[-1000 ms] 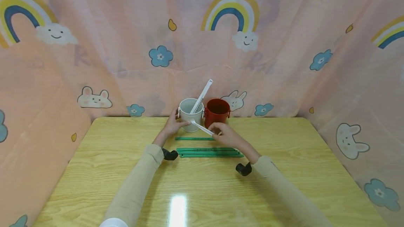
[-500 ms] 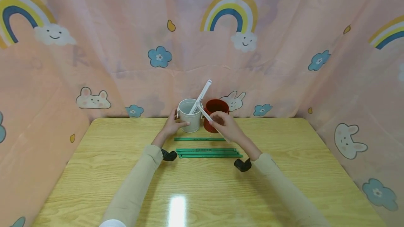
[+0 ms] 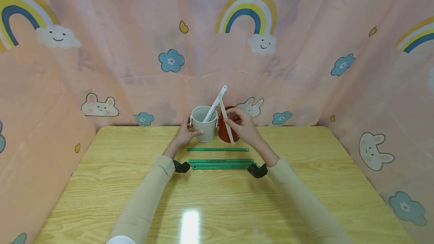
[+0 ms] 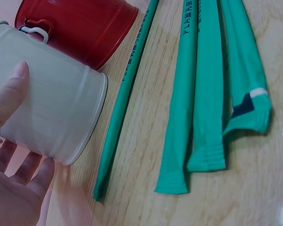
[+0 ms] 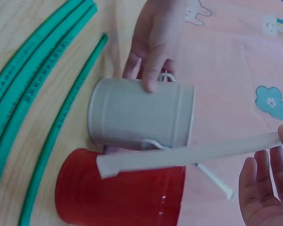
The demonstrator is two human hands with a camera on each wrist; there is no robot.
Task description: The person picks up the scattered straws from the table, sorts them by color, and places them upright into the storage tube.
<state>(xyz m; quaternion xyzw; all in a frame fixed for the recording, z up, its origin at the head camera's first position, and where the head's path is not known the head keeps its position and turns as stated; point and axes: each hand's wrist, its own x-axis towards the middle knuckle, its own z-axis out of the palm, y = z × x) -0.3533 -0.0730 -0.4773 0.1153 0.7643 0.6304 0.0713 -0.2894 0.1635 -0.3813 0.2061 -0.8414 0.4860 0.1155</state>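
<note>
My left hand [image 3: 184, 135] grips the white bucket [image 3: 207, 133] at its left side, thumb on the front and fingers round the back. One white wrapped straw [image 3: 213, 107] leans inside this bucket, its top sticking up past the rim. Between thumb and fingertips, my right hand [image 3: 245, 125] pinches another white wrapped straw [image 5: 179, 157], held steeply in front of the red bucket [image 5: 127, 197]. Its top end appears near the leaning straw in the head view; contact cannot be told. The red bucket stands right of the white one, partly hidden by my right hand.
A single green wrapped straw [image 3: 217, 149] lies crosswise before the buckets. Several more green wrapped straws [image 3: 222, 164] lie side by side nearer me on the wooden table [image 3: 237, 206]. A pink patterned curtain [image 3: 203, 78] hangs close behind the buckets.
My right hand has risen and moved slightly away from me, turning the held white straw from slanted to nearly upright. The left hand has stayed on the white bucket.
</note>
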